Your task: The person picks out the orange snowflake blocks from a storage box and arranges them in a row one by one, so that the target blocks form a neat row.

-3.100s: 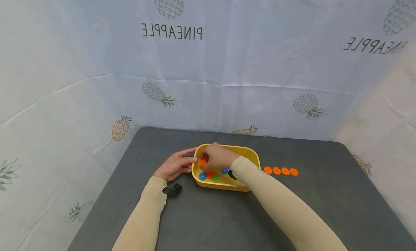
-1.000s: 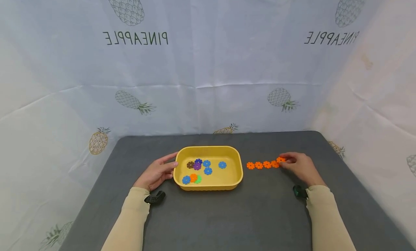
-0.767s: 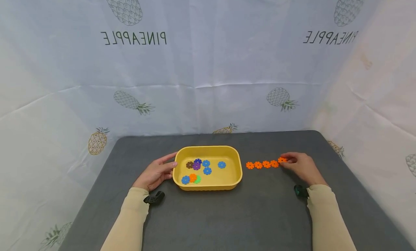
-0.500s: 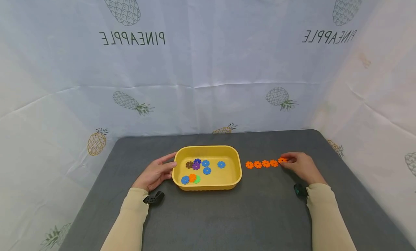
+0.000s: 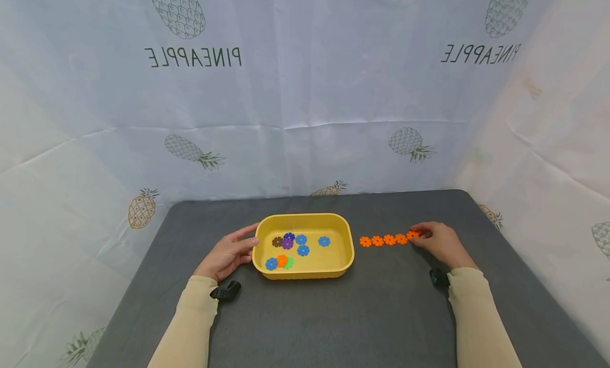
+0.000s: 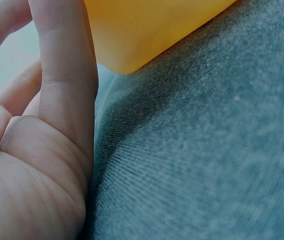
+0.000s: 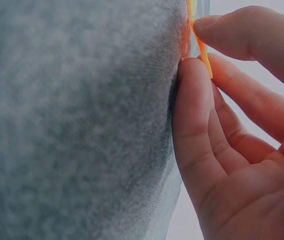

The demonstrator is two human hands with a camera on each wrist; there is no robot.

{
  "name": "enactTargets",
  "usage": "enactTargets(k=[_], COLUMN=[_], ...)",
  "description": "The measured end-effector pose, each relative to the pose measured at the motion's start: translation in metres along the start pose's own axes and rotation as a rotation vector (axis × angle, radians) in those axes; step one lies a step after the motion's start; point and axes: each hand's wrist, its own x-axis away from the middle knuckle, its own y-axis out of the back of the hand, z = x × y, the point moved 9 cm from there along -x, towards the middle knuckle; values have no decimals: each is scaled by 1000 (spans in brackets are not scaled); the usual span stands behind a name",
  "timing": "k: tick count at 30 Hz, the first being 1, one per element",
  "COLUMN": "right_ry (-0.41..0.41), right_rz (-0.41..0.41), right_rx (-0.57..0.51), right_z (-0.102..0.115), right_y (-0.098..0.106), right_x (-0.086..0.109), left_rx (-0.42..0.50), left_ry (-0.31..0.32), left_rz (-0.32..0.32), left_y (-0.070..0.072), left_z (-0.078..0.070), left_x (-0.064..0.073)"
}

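Observation:
In the head view my right hand (image 5: pixel 443 243) pinches an orange flower-shaped disc (image 5: pixel 412 235) between thumb and fingers. That disc sits at the right end of a row of several matching orange discs (image 5: pixel 377 241) on the dark table. The right wrist view shows the pinched disc (image 7: pixel 202 50) edge-on, tilted, with the thumb on one face. My left hand (image 5: pixel 230 255) rests against the left end of a yellow tray (image 5: pixel 351 251), thumb at the rim and fingers fairly straight. In the left wrist view the tray's corner (image 6: pixel 127 45) shows beside those fingers.
Inside the tray lie several blue discs (image 5: pixel 324 241), a brown disc (image 5: pixel 277 242), a purple disc (image 5: pixel 287 243), a dark blue disc and a green disc partly under an orange disc (image 5: pixel 282 260). A white pineapple-print cloth (image 5: pixel 305 161) hangs behind the dark table (image 5: pixel 324 325).
My right hand has gone from inside the tray to the row's right end, carrying an orange disc. That disc then shifted slightly right along the row. My left hand stays at the tray.

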Motion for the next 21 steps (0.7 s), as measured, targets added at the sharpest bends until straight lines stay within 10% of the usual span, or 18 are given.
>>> enactTargets(k=[13,21], right_ry=[-3,115], right_rz=[13,-29], right_rx=[15,-24], right_z=[8,67], right_y=[7,8], right_x=[3,0], left_rx=[1,-33], left_ry=[-8,-15], left_rz=[-11,-13], left_y=[6,1], left_z=[0,-2], left_x=[2,2])
